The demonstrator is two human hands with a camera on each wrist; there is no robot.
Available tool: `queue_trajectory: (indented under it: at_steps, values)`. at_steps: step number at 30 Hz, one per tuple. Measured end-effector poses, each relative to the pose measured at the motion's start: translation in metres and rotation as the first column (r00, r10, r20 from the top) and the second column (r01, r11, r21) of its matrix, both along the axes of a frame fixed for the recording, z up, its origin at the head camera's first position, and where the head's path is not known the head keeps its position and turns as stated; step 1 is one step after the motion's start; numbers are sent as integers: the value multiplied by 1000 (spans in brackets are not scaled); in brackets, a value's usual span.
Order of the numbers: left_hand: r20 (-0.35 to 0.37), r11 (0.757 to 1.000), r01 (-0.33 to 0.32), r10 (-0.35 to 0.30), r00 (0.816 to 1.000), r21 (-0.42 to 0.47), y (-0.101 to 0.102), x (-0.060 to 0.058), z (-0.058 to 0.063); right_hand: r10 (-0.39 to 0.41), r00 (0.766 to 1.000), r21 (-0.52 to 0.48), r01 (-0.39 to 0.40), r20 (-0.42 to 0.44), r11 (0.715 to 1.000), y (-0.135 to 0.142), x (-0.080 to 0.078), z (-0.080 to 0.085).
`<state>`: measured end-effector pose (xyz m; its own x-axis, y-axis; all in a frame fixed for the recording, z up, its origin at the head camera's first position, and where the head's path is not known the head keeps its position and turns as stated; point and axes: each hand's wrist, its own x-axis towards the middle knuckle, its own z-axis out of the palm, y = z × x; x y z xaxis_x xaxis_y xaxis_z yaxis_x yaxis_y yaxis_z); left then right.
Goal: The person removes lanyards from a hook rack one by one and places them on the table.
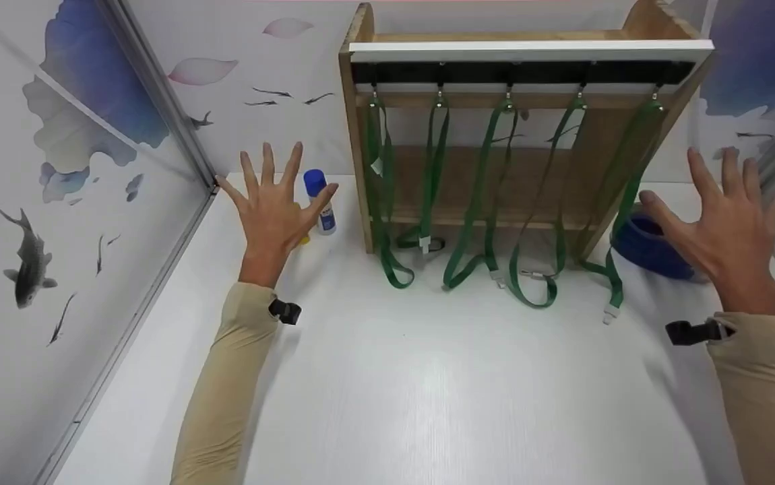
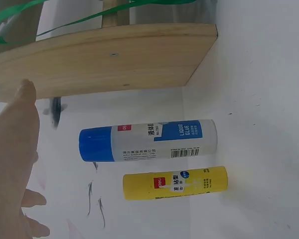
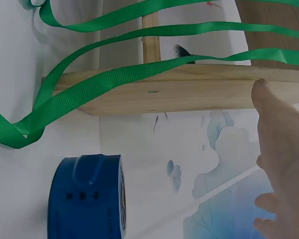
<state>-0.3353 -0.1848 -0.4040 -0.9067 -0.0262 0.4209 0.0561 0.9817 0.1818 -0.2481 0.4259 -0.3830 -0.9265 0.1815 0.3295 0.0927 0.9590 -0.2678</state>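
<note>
Saw left hand (image 1: 273, 212) spread wide near glue (image 2: 149, 142), far left; right hand (image 1: 731, 225) likewise by blue roll (image 3: 87, 199), possibly tape, far right. Noted green lanyards (image 3: 109, 82) hanging from rack (image 2: 119, 67) between, on worktop (image 1: 428, 404).

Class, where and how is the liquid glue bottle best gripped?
Probably best: the left hand wraps the liquid glue bottle below its blue cap, from the person's side. It stands upright and slim between the yellow glue stick and the wooden rack, with bare table in front.
</note>
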Motion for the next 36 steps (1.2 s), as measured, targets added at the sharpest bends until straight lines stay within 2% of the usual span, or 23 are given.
queue_trajectory:
  at_steps: [3,6,10,13,17,20,24,26,28,33,36]
  values:
    - [-76,999,36,-33,997,36,1,4,-1,0,997,-42,-4,-77,999,-4,6,-1]
    - [-158,992,94,-80,984,84,4,9,-2,-12,983,-100,-6,-182,995,-12,12,-3]
    - [-250,972,185,-145,957,147,14,13,-4,-26,944,-168,-32,-329,985,-24,18,-5]
    - [-296,942,267,-200,934,205,25,13,-5,-15,907,-207,-79,-420,975,-34,20,-6]
    - [-321,871,395,-300,898,292,40,12,-6,5,852,-269,-171,-523,948,-51,22,-7]
    - [-322,802,472,-367,873,366,50,10,-7,6,821,-294,-211,-571,932,-68,22,-8]
    - [-315,717,510,-403,859,475,60,7,-12,14,797,-285,-232,-604,930,-91,18,-13]
    - [-314,689,512,-404,859,513,63,6,-14,17,794,-284,-237,-607,929,-99,15,-15]
    - [-317,675,510,-400,860,533,66,6,-16,10,801,-296,-233,-599,926,-105,13,-16]
    - [-318,676,507,-394,862,535,68,5,-20,-29,838,-321,-177,-545,930,-114,7,-15]
    - [-316,675,507,-396,862,537,69,5,-22,-51,841,-309,-141,-538,940,-117,5,-17]
